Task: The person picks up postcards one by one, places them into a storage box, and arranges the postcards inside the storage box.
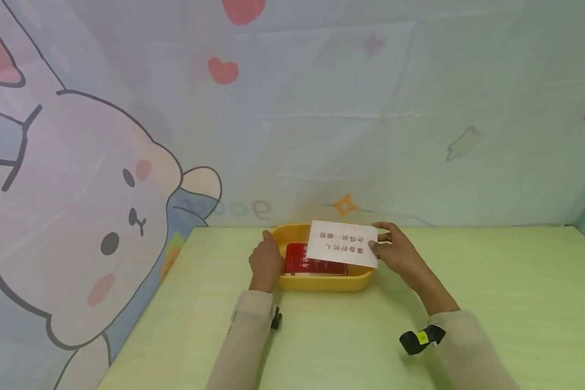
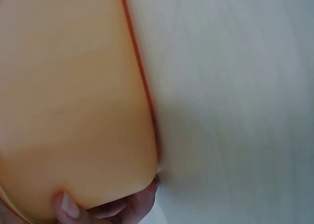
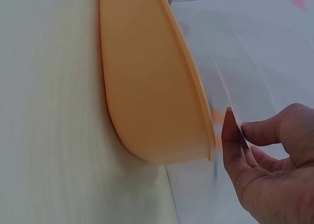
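A yellow plastic tray (image 1: pixel 322 283) stands near the back of the table. My left hand (image 1: pixel 267 260) grips its left end; in the left wrist view the thumb (image 2: pixel 70 207) presses on the wall and the other fingers curl at the underside. Inside lies a red booklet (image 1: pixel 294 262) with pale lettering, partly covered in the head view. Over the tray's right half, my right hand (image 1: pixel 401 252) pinches a white card (image 1: pixel 341 244) printed with red Chinese characters, thumb on one face and fingers on the other. The right wrist view shows the card edge-on, beside the tray's rim.
A pale green tabletop (image 1: pixel 497 292) spreads around the tray. Directly behind it hangs a cloth backdrop (image 1: pixel 331 135) with hearts and a large cartoon rabbit (image 1: pixel 92 206). Black camera straps (image 1: pixel 421 338) sit at both wrists.
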Demonstrator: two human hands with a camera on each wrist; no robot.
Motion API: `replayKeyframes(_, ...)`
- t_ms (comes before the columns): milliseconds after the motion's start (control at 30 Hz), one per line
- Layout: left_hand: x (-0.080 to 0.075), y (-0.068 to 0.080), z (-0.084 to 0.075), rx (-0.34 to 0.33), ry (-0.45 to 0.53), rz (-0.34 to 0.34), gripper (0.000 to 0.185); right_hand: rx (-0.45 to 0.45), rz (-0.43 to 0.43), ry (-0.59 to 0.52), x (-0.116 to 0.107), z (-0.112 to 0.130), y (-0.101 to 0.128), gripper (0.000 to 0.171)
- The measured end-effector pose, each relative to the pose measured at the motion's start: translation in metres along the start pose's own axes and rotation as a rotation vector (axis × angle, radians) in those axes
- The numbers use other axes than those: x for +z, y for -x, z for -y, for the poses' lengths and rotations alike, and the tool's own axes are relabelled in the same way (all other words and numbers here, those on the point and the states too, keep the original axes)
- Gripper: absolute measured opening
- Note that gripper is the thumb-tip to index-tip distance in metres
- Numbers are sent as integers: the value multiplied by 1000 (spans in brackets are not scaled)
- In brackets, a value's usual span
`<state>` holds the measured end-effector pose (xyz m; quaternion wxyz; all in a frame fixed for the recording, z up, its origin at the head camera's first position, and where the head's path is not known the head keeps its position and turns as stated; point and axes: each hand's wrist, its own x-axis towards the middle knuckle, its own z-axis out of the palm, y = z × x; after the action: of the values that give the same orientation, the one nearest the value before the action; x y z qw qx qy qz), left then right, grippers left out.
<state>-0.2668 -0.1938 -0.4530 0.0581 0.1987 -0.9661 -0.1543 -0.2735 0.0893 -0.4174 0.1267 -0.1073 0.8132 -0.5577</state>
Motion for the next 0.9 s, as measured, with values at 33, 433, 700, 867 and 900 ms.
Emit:
replayKeyframes(33, 0, 0, 0, -1, 1, 2, 45, -2, 1, 6, 1, 1, -1, 58)
replayKeyframes(433, 0, -1, -1, -10, 6, 5, 44, -45, 28, 46, 12, 10, -12, 58)
replayKeyframes(700, -2, -3, -1, -6, 2, -7, 42, -44, 31, 87, 21, 10, -22, 58)
replayKeyframes(867, -1, -2, -2, -19, 1, 16, 47, -48, 43, 149, 28, 5, -27, 58)
replayKeyframes(900, 0, -2, -1, -21, -2, 18, 48, -51, 43, 158, 30, 4, -27, 58)
